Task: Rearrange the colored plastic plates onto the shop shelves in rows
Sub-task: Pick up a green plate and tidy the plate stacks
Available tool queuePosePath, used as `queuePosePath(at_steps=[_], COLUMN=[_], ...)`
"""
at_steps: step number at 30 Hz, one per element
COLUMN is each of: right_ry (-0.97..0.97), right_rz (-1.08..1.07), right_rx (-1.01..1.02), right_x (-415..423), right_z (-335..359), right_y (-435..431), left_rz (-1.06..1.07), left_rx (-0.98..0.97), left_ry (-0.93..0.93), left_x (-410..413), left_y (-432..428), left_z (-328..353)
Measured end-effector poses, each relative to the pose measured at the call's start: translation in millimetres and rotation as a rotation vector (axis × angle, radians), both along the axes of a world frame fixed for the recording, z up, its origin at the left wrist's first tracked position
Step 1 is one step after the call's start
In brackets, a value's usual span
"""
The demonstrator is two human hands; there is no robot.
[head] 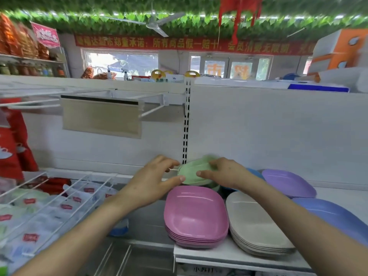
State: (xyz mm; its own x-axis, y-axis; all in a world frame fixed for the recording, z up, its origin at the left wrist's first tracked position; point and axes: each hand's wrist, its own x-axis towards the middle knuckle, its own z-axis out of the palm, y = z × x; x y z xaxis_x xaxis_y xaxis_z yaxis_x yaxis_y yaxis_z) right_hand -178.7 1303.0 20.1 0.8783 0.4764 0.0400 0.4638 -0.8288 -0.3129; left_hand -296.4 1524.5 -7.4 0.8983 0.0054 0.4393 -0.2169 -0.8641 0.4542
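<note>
A green plate (192, 173) is held at the back of the white shelf (235, 253), near the slotted upright. My left hand (155, 180) grips its left edge, thumb at the front rim. My right hand (223, 172) grips its right side, fingers over the top. In front lies a stack of pink plates (195, 212). A stack of beige plates (254, 224) sits to its right. Further right are a purple stack (288, 183) and a blue-violet stack (334, 216). A blue plate (254, 172) shows partly behind my right wrist.
A white wire rack (59, 198) with packaged goods fills the lower left. Red packets (14, 148) hang at the far left. A beige cloth bag (101, 116) hangs from hooks above. The white back panel (278, 132) rises behind the plates.
</note>
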Motion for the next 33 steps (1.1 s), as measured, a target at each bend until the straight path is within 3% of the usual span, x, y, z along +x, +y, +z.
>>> queuePosePath(at_steps=[7,16,24,33], right_ry=[-0.066,-0.187,0.057,0.052], right_rz=[-0.037,0.096,0.265,0.284], right_rx=[-0.28,-0.135,-0.184,-0.251], right_x=[12,14,12,9], right_z=[-13,-3,-14,-15], right_y=[2,-14,-10,-13], left_rz=[-0.044,-0.057,-0.099,-0.147], left_rx=[0.014,0.118,0.21,0.125], left_ry=[0.051,0.14,0.381,0.468], left_x=[20,43,60,56], left_y=[5,6,1,-7], left_z=[-8,-3,-11,-3])
